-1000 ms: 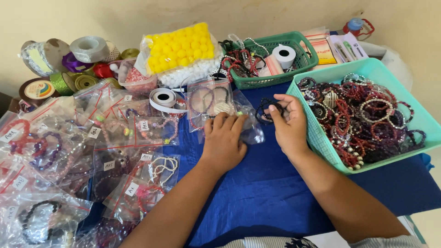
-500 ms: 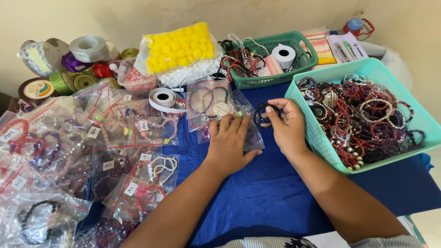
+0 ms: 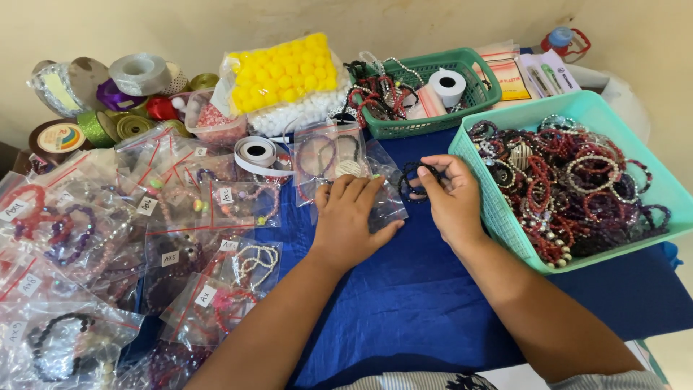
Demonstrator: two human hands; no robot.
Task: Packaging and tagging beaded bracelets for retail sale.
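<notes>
1. The left hand (image 3: pixel 351 220) lies flat, palm down, near the middle of the frame, its fingers held together and pressed on a clear bag (image 3: pixel 382 196) that rests on the blue cloth (image 3: pixel 433 303) covering the surface.
2. The right hand (image 3: pixel 451 201) is just right of the left one, the two close but apart. Its grip is pinched: thumb and fingertips hold a dark bracelet (image 3: pixel 413 179) at the bag's upper right edge. Whether the bracelet is partly inside the bag cannot be told.
3. Just right of the right hand stands a light teal basket (image 3: pixel 505 224), heaped with beaded bracelets in red, purple, white and dark tones. The right wrist lies just beside its near wall.
4. In the upper middle of the frame a darker green basket (image 3: pixel 476 97) holds more beaded strings and a white paper roll (image 3: pixel 447 85).
5. Left of that basket lies a bag of yellow pompoms (image 3: pixel 285 76) with white ones beneath it.
6. A white tape roll (image 3: pixel 256 152) lies above and left of the left hand, next to another clear bag holding bracelets.
7. The left half of the frame is covered with small labelled bags (image 3: pixel 108 238), each holding bracelets.
8. Ribbon spools (image 3: pixel 108 101) in silver, purple, green and gold are piled in the upper left corner.
</notes>
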